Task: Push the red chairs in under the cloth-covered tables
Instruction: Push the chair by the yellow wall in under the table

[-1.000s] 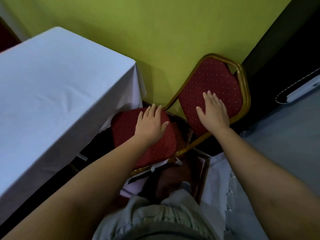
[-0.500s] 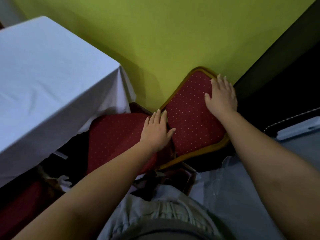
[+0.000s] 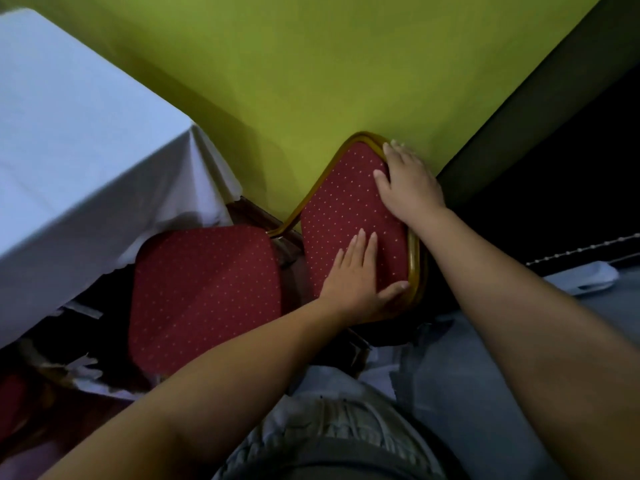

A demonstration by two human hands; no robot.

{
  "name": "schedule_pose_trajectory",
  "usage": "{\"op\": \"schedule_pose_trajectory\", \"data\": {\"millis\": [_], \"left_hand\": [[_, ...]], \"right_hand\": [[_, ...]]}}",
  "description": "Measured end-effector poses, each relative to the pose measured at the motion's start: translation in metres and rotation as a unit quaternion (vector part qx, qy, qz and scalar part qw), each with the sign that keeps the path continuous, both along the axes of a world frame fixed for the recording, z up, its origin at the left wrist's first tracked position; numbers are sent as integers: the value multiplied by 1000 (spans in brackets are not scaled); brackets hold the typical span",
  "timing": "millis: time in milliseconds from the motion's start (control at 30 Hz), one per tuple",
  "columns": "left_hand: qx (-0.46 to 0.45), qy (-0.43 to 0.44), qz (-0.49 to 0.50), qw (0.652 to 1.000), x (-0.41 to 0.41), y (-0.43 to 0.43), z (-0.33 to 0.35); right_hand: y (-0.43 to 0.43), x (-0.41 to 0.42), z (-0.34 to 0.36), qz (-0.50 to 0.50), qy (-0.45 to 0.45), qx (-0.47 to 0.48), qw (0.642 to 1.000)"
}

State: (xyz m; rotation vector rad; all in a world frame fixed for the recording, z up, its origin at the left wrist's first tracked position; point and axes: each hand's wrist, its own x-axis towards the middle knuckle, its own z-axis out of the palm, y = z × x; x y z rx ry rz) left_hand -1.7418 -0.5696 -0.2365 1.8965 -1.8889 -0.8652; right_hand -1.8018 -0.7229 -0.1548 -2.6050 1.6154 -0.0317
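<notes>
A red chair with white dots and a gold frame stands below me, its seat (image 3: 204,292) partly under the corner of the white-clothed table (image 3: 76,161). Its backrest (image 3: 346,216) leans close to the yellow-green wall. My left hand (image 3: 356,282) lies flat on the lower part of the backrest, thumb hooked around the gold frame edge. My right hand (image 3: 408,185) grips the backrest's upper right edge, fingers curled over the frame.
The yellow-green wall (image 3: 311,64) runs right behind the chair. A dark strip (image 3: 554,116) borders it on the right. A white object (image 3: 588,278) lies on the grey floor at right. Part of another red seat (image 3: 14,393) shows at the lower left.
My left hand moved from the seat onto the backrest. My right hand slid up to the backrest's top edge. More of the seat shows beside the table now.
</notes>
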Motion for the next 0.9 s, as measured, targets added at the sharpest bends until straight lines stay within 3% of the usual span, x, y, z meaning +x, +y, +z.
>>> {"op": "schedule_pose_trajectory", "data": {"millis": [267, 667, 900], "left_hand": [[-4, 56, 58, 997, -48, -11, 0], [1, 90, 63, 994, -47, -10, 11], [-30, 40, 55, 997, -17, 22, 11]], "right_hand": [[-6, -2, -4, 20, 13, 10, 1000], [-2, 0, 1, 50, 6, 39, 998], [9, 3, 6, 95, -63, 121, 986]]}}
